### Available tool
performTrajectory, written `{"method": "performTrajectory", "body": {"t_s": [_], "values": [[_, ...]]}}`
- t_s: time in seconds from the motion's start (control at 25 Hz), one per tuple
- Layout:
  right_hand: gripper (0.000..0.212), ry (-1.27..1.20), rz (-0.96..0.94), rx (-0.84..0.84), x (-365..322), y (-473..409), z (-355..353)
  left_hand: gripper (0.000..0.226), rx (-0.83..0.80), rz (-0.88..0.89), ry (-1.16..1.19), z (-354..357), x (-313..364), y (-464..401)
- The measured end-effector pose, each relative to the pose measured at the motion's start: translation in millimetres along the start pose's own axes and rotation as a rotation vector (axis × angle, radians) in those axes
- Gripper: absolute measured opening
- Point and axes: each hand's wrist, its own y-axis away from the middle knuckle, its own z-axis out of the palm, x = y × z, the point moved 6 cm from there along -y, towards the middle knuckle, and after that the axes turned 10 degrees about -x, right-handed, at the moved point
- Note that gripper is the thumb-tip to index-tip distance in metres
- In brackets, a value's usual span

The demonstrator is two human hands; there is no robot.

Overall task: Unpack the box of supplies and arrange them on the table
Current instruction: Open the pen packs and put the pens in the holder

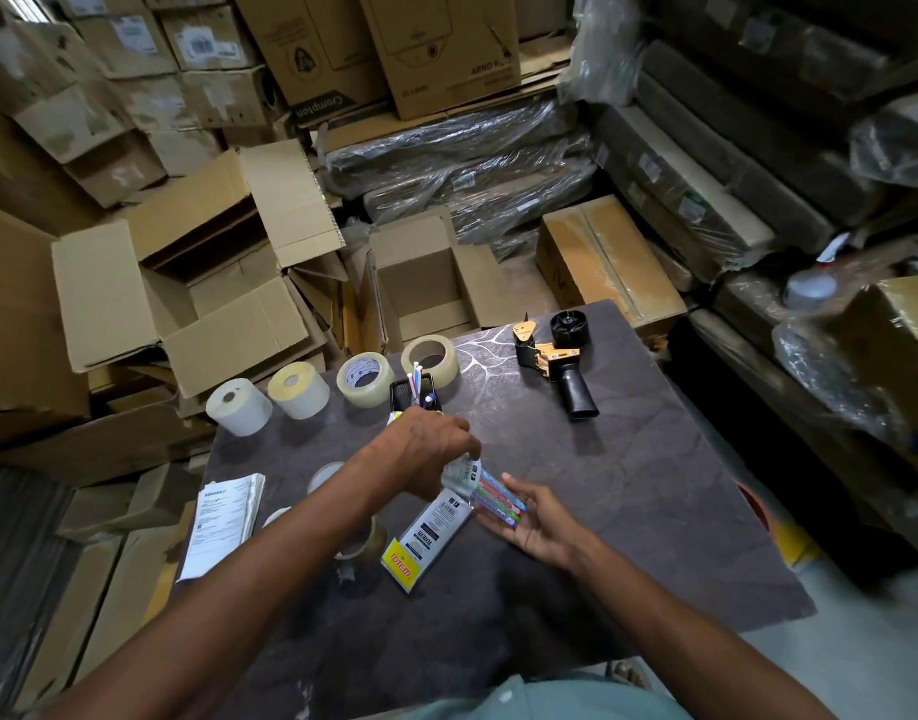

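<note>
Left hand (pixel 426 449) pinched pen packet (pixel 459 472); right hand (pixel 537 527) lay open under pens (pixel 498 498), near pen holder (pixel 415 394). Best tipped slowly, palm cupped.

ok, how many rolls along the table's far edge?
4. White label roll at the far left corner, cream label roll beside it, then two clear tape rolls toward the middle. Nearer rolls sit partly hidden under the left arm, so the table's total is higher.
</note>
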Motion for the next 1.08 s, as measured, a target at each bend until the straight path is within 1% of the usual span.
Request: {"method": "performTrajectory", "body": {"t_s": [0.16,0.32,0.48,0.6,0.68,0.76,0.84,0.92,1.0,1.08], "values": [[0.035,0.071,-0.009,0.04,-3.1,0.4,-8.6,0.061,-0.005,-0.016,0.004,3.9,-5.5,0.1],[0.022,0.059,-0.043,0.071,-8.7,2.9,-11.8,0.063,0.018,-0.034,0.014,11.9,-17.9,-0.5],[0.013,0.108,-0.083,0.089,-14.2,2.8,-17.0,0.062,0.026,-0.055,0.068,29.7,-32.3,-0.3],[0.019,0.136,-0.101,0.13,-20.0,3.2,-26.8,0.064,0.046,-0.088,0.162,48.0,-42.9,3.0],[0.025,0.143,-0.128,0.161,-25.7,5.5,-34.8,0.069,0.04,-0.139,0.253,64.9,-52.3,5.3],[0.027,0.141,-0.165,0.197,-34.3,8.5,-42.7,0.072,0.053,-0.213,0.403,85.7,-62.1,7.1],[0.028,0.119,-0.215,0.22,-46.1,11.6,-50.0,0.071,0.101,-0.317,0.646,108.0,-66.2,8.4],[0.032,0.094,-0.253,0.226,-56.1,14.5,-52.8,0.072,0.123,-0.376,0.863,130.9,-55.8,4.1],[0.035,0.095,-0.267,0.222,-61.1,14.1,-50.7,0.077,0.129,-0.397,0.987,149.6,-37.8,-4.3],[0.033,0.104,-0.267,0.214,-61.6,11.7,-44.4,0.079,0.119,-0.425,1.029,159.8,-19.0,-12.3]]}}
